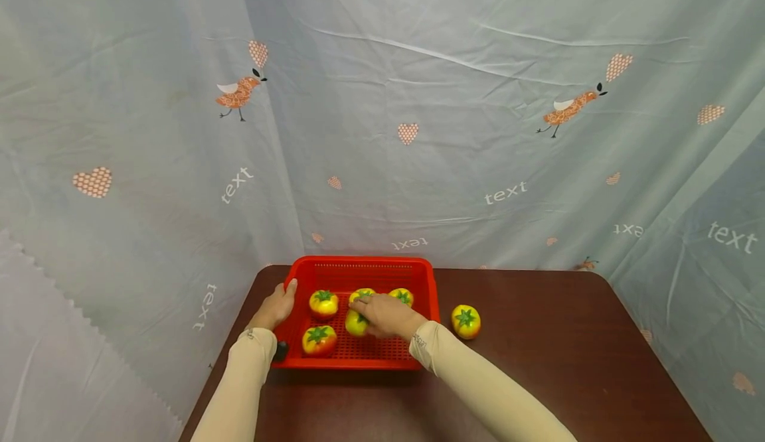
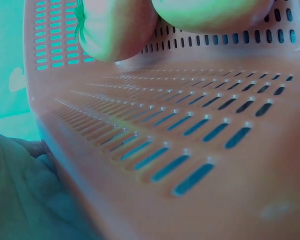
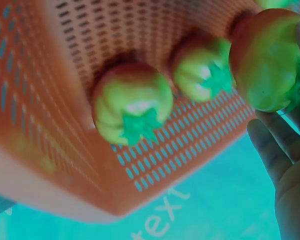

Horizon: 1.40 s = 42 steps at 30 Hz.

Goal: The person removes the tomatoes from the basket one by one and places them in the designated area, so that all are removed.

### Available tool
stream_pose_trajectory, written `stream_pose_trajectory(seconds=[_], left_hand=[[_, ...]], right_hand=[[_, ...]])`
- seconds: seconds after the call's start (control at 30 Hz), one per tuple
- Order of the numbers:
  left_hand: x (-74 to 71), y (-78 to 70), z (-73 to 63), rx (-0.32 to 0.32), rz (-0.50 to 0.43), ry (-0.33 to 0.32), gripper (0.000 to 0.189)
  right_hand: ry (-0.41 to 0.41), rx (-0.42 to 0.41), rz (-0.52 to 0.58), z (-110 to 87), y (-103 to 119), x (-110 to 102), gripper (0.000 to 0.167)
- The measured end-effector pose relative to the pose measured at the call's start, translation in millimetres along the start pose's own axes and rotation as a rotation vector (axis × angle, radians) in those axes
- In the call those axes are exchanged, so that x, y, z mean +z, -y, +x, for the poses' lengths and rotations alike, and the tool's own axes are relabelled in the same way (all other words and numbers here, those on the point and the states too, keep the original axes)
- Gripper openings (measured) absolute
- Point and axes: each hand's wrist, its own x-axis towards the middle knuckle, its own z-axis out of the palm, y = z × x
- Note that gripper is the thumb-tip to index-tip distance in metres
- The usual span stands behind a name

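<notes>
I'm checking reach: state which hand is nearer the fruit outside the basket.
Right. The right hand holds another fruit over the red basket, left of the outside fruit; the left hand is farther left, at the basket's left rim.

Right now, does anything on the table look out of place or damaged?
Yes: one tomato sits alone on the table, outside the red basket, while the other tomatoes are within it, one in the right hand. No spill or damage shows.

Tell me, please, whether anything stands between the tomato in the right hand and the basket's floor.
Nothing visible does: the right hand holds the tomato inside the basket. Another tomato sits just behind, apparently beside the way down; the spot directly beneath is hidden.
</notes>
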Motion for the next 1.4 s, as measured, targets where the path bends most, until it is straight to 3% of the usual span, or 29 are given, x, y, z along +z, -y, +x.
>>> stream_pose_trajectory(seconds=[0.13,0.6,1.0,1.4], left_hand=[[-0.1,0.6,0.9,-0.001,-0.003,0.002,0.086],[-0.4,0.3,-0.4,-0.025,-0.030,0.028,0.088],[-1.2,-1.2,0.3,-0.015,-0.008,0.023,0.090],[1.4,-2.4,-0.1,-0.021,0.018,0.012,0.089]], right_hand=[[-0.033,0.030,0.084,-3.5,-10,-14,0.063],[-0.093,0.107,0.188,-21.8,-40,-40,0.066],[-0.221,0.070,0.263,-37.7,-59,-46,0.065],[-0.219,0.103,0.281,-54.1,-75,-52,0.064]])
